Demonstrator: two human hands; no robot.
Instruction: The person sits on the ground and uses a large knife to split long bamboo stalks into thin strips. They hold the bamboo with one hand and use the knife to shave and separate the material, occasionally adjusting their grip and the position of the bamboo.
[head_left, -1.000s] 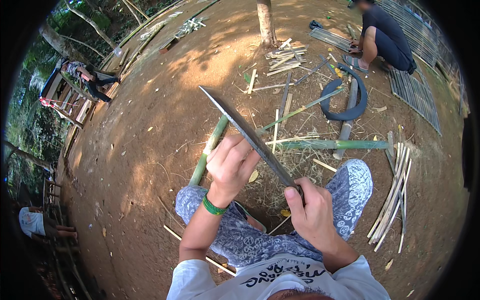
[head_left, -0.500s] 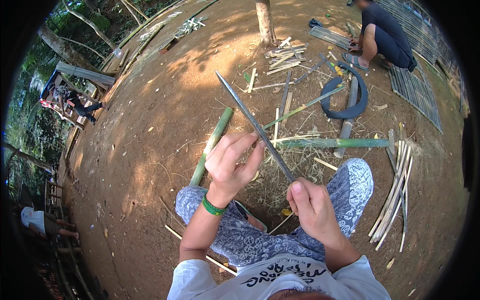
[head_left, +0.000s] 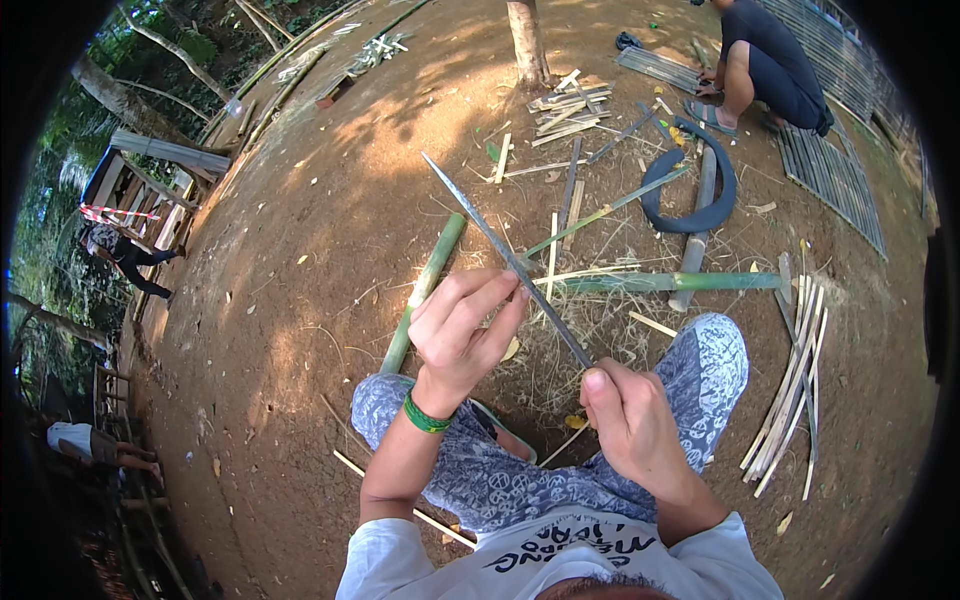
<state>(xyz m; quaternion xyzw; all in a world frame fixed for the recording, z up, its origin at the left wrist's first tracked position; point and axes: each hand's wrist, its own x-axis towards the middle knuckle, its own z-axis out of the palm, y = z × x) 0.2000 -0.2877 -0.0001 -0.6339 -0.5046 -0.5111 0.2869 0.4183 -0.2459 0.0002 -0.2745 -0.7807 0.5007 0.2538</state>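
My right hand (head_left: 632,415) is closed around the lower end of a long knife (head_left: 500,248) with a dark, narrow, pointed blade. The blade slants up and away to the left; the fist hides the handle. My left hand (head_left: 465,325), with a green band at its wrist, has its thumb and fingertips pinched together at the middle of the blade. What they pinch, if anything, I cannot make out. Just beyond the blade, a thin green bamboo strip (head_left: 610,210) runs up to the right. Behind it lies a green bamboo pole (head_left: 715,283) among pale shavings.
Another green bamboo piece (head_left: 425,290) lies by my left knee. A bundle of split strips (head_left: 790,390) rests at the right. Farther off are a curved black rubber piece (head_left: 728,185), a pile of slats (head_left: 570,110), a tree trunk (head_left: 528,45) and a crouching person (head_left: 770,60).
The knife's tip has shifted slightly left and down. My hands keep nearly the same pose. Far left, a walking person has moved farther left and down in the picture.
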